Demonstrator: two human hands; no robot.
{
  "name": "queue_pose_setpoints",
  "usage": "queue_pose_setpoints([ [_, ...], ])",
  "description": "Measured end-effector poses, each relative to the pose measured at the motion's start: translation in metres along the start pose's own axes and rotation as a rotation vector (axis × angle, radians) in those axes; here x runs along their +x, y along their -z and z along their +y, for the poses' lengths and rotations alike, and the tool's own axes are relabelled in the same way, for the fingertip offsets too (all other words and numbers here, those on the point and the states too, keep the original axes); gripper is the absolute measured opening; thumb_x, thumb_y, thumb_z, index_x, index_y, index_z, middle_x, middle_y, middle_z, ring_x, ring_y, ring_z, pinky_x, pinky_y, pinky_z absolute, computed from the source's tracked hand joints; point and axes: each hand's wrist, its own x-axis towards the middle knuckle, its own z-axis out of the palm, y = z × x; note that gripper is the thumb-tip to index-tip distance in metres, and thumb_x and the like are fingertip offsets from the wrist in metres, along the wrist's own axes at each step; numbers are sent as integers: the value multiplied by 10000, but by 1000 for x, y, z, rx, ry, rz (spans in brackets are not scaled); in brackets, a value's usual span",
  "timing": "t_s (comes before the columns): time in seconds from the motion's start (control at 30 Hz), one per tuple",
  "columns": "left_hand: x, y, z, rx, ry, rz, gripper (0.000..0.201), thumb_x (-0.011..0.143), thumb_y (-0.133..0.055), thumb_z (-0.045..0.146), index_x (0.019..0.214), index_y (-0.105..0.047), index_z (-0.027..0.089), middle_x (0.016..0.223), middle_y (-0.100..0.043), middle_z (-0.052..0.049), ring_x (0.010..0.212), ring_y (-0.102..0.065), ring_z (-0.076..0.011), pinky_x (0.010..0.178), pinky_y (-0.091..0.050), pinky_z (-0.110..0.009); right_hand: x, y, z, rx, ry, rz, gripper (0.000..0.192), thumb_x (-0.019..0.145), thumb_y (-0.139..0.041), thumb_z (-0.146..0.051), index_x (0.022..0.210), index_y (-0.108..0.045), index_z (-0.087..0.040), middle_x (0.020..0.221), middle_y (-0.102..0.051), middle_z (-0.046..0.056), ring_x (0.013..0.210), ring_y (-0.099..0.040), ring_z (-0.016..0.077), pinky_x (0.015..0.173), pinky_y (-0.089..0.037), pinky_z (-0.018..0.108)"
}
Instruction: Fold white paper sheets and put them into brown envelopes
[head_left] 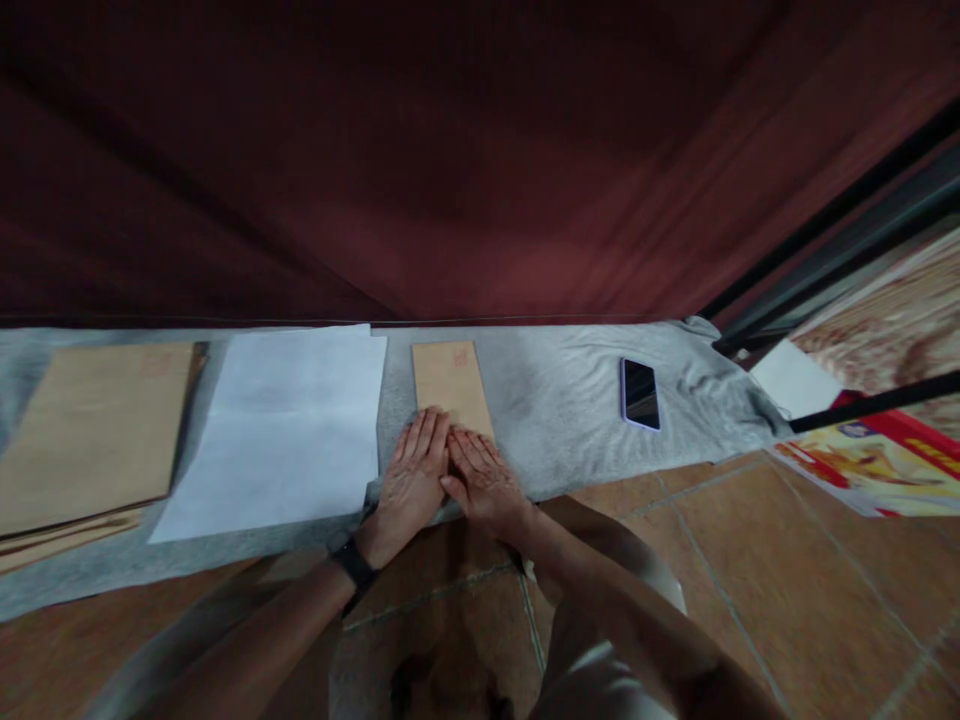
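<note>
A narrow brown envelope point(448, 380) lies on a grey cloth point(562, 400) spread over the floor. My left hand point(411, 475) and my right hand point(480, 475) rest flat, side by side, on the envelope's near end, fingers together and pointing away from me. A dark band point(354, 563) circles my left wrist. Neither hand grips anything; both press palm-down on the envelope.
A stack of white paper sheets point(281, 430) lies just left of the hands, and a pile of brown envelopes point(90, 430) at far left. A phone point(640, 393) lies to the right on the cloth. A red curtain point(450, 160) hangs behind. Printed packaging point(870, 460) sits on the tiled floor point(750, 560) at right.
</note>
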Motion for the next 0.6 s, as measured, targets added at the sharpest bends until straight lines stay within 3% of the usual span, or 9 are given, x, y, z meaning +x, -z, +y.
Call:
queue_pose_setpoints([
  [0.27, -1, -4, -7, 71, 13, 28, 611, 946, -359, 171, 1550, -308, 99, 1553, -440, -197, 1482, -351, -295, 1167, -382, -490, -1, 5, 22, -113, -62, 15, 652, 1022, -460, -453, 1553, -337, -95, 1606, -351, 153, 1502, -309, 259, 1241, -262, 443],
  [0.6, -3, 3, -12, 73, -24, 0, 683, 842, -360, 25, 1524, -336, 44, 1559, -424, -203, 1486, -344, -273, 1191, -372, -463, 2, 6, 33, -143, -207, 32, 562, 1033, -379, -299, 1557, -336, -103, 1603, -364, 138, 1504, -298, 269, 1236, -244, 476],
])
